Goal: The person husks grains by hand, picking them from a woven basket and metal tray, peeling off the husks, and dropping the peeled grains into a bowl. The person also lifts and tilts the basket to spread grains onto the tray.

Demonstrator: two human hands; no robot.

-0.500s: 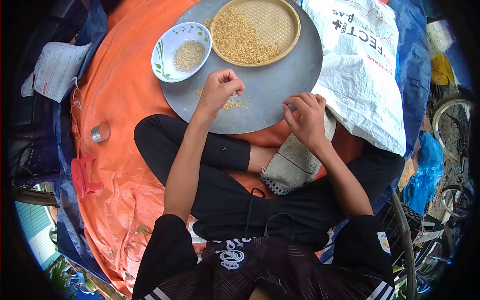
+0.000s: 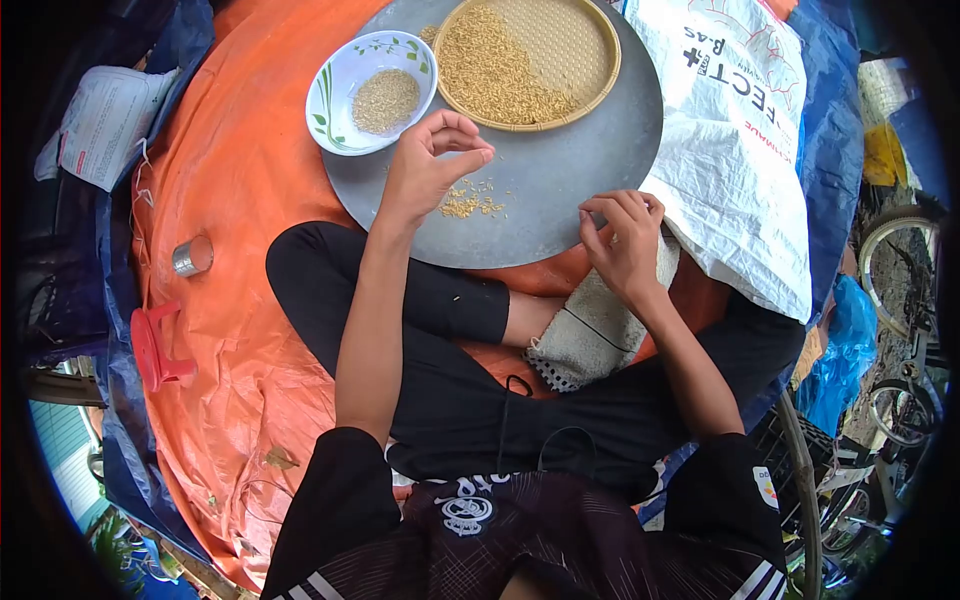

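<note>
Nearest, the black-trousered leg (image 2: 440,297) is seen right by the near rim of the round grey metal tray (image 2: 570,170); if shifted, the tray could be jolted and grains scattered. A rough beige cloth sack (image 2: 598,325) is laid over the leg area. The right hand (image 2: 625,240) is held bent at the tray's right edge, thumb near fingers; whether anything is gripped cannot be told. Small loose golden grains (image 2: 472,203) are spread on bare metal between the hands, so could be swept off by a low wrist. The left hand (image 2: 425,170) is raised beside them, thumb and forefinger brought close; a pinched grain cannot be confirmed. The white leaf-patterned bowl (image 2: 322,95) of pale grains (image 2: 386,100) could be tipped by a knuckle, its side apparently overhanging the tray. Beyond, the round woven bamboo basket (image 2: 565,50) is heaped with golden grain (image 2: 490,75); spillage could be caused by a bump.
</note>
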